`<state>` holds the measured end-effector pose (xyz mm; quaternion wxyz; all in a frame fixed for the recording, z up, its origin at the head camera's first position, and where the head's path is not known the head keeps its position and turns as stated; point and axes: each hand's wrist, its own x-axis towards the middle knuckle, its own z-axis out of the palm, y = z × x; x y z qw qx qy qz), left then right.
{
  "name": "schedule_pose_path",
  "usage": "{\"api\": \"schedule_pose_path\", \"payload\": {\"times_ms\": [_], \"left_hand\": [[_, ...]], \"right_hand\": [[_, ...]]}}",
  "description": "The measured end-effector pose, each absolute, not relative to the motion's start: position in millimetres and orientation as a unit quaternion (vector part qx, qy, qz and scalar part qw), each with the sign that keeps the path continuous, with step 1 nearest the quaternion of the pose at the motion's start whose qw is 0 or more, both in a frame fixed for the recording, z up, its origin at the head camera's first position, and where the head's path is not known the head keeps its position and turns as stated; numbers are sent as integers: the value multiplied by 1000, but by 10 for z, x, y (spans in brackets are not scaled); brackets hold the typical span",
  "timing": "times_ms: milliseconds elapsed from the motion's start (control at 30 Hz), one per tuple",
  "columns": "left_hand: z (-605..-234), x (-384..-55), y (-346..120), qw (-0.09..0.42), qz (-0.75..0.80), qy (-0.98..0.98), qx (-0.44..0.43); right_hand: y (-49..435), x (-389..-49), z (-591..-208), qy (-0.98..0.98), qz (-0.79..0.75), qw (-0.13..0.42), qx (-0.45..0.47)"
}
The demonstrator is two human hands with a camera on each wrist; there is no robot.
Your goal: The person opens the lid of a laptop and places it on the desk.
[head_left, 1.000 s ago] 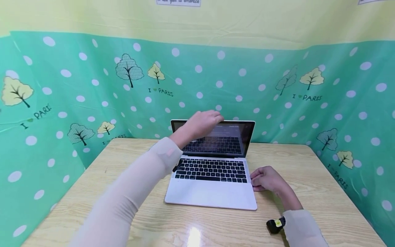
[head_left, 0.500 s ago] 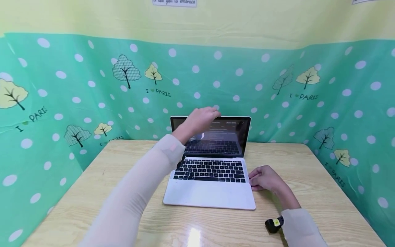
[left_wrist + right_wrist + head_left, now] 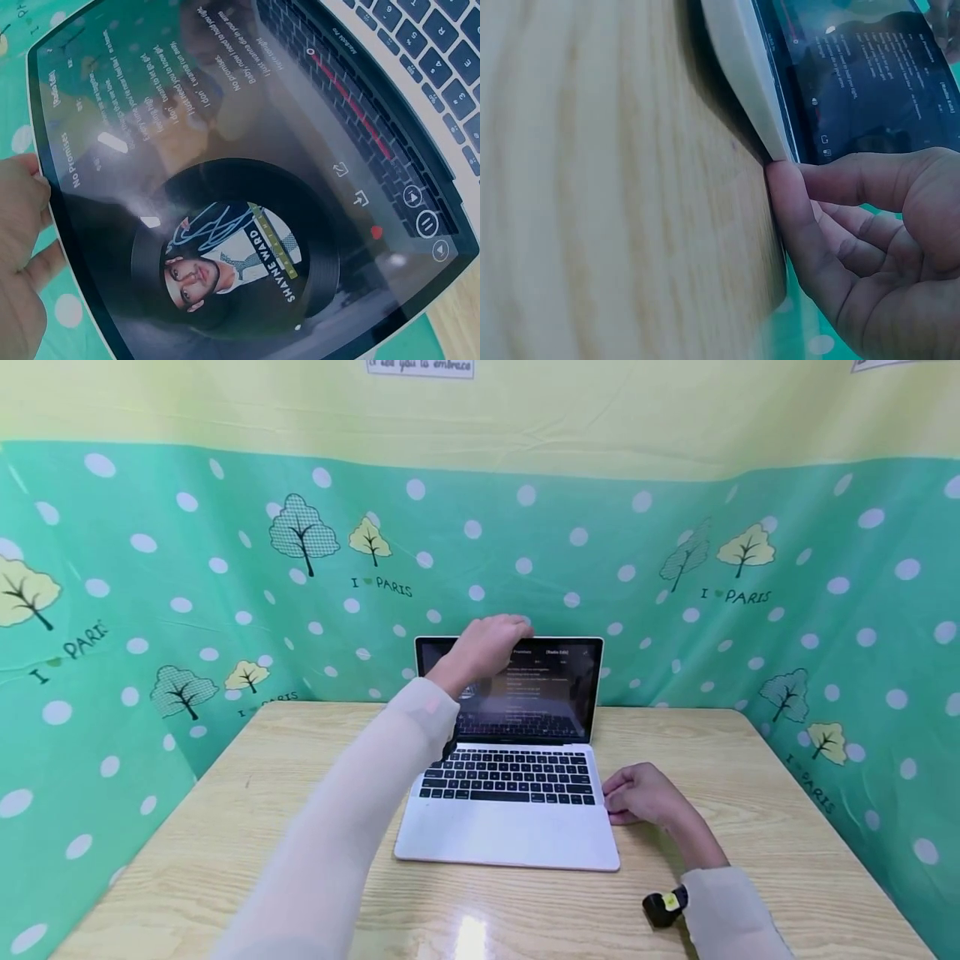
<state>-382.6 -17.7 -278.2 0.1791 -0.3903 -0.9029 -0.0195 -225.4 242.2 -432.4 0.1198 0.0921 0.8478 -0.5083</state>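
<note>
A silver laptop (image 3: 506, 835) stands unfolded on the table, its lid tilted back a little past upright. My left hand (image 3: 487, 647) holds the top edge of the lid, left arm reaching across the keyboard's left side. In the left wrist view the lit screen (image 3: 225, 112) shows a music player with lyrics and a round record picture; fingers of the left hand (image 3: 22, 255) lie at its rim. My right hand (image 3: 647, 795) pinches the right side of the base. Close up in the right wrist view, thumb and forefinger of the right hand (image 3: 870, 247) meet at the base's edge (image 3: 742, 67).
The light wooden table (image 3: 300, 793) carries the laptop near its middle. Behind and along both sides hangs a green and yellow curtain (image 3: 570, 535) with dots and trees. A black wrist camera (image 3: 663, 908) sits at the right sleeve.
The lid has swung further back and up under my left hand, and its screen content shows more clearly. My right hand has stayed at the base's right side.
</note>
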Motion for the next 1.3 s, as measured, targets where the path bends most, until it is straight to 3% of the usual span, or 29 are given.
{"api": "schedule_pose_path", "payload": {"times_ms": [633, 1300], "left_hand": [[-2827, -4042, -53, 152, -23, -923, -352], [-2870, -4165, -43, 155, -31, -925, -345]], "right_hand": [[2450, -2255, -4333, 850, -505, 115, 98], [2423, -2283, -4316, 853, -499, 114, 98]]}}
